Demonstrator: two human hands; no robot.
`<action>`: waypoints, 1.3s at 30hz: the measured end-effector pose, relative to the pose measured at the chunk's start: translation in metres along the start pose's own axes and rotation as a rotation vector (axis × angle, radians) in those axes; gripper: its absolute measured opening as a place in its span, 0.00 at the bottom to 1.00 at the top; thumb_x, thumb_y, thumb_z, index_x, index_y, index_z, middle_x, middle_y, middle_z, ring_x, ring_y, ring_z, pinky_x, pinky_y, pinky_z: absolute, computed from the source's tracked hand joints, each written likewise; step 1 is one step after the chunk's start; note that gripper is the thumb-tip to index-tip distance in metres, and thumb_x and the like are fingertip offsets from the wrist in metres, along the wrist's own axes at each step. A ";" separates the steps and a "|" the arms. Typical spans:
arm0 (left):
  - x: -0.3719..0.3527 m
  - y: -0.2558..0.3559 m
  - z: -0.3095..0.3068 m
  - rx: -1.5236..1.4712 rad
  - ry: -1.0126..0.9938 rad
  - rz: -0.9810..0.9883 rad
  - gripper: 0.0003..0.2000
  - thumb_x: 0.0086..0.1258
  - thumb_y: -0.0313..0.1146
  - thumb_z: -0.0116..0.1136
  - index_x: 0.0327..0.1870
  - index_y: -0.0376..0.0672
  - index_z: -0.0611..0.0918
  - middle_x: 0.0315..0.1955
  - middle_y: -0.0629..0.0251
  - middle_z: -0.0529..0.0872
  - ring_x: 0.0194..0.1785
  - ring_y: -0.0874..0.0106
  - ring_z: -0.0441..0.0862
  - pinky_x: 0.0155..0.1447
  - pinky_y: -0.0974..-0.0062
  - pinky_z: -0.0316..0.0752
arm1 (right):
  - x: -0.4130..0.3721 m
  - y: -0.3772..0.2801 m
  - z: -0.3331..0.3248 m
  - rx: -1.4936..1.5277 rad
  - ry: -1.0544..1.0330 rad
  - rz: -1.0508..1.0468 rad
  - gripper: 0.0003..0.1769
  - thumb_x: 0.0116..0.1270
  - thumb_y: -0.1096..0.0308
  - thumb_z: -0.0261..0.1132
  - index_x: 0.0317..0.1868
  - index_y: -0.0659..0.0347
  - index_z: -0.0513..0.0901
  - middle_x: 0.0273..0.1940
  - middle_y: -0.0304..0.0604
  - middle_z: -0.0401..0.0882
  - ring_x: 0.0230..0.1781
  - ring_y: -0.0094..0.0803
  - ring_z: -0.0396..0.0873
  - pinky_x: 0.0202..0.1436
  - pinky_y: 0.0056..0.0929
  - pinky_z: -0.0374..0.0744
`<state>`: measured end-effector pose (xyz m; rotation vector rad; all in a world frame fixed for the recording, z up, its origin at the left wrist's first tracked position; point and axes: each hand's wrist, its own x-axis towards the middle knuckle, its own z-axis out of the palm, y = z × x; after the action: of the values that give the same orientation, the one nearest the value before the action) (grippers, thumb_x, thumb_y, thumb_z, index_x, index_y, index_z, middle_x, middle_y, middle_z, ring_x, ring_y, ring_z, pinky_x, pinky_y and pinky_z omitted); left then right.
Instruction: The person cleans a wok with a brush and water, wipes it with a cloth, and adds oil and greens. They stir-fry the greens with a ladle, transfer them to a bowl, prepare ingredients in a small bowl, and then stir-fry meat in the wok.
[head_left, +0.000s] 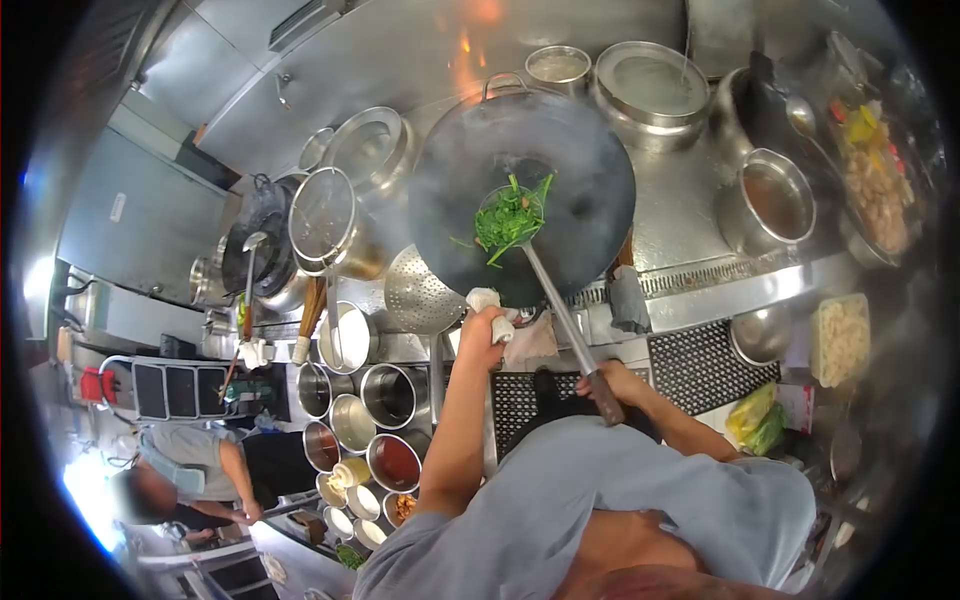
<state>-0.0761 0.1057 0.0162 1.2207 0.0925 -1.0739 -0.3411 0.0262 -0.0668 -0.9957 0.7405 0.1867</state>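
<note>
A large dark wok point(447, 160) sits on the stove with a thin haze over it. My left hand point(480, 340) is closed round a folded white cloth point(484, 299) at the wok's near rim; any handle under the cloth is hidden. In my right hand point(618, 384) is the brown grip of a long metal ladle point(556, 292), close to my body. The ladle's head lies over the middle of the wok, heaped with chopped leafy greens point(508, 222) that hide its bowl. A few stems stick out past its edge.
Flames point(466, 62) rise behind the wok. A perforated strainer point(422, 292) lies to its left, above several sauce pots point(394, 462). On the right stand a pot of brown liquid point(776, 200) and a tray of meat pieces point(877, 190). Another person point(205, 465) works at lower left.
</note>
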 end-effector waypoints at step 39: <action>0.008 0.053 0.065 -0.095 -0.008 0.022 0.10 0.65 0.32 0.52 0.47 0.46 0.73 0.40 0.64 0.78 0.36 0.68 0.79 0.25 0.70 0.69 | -0.089 -0.217 0.017 -1.216 0.370 -0.300 0.41 0.60 0.68 0.55 0.75 0.50 0.50 0.52 0.62 0.77 0.38 0.49 0.82 0.45 0.41 0.78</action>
<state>-0.0648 0.0463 0.0759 1.1298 0.1226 -1.0438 -0.2982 -0.0632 0.1461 -2.3293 0.7840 0.1881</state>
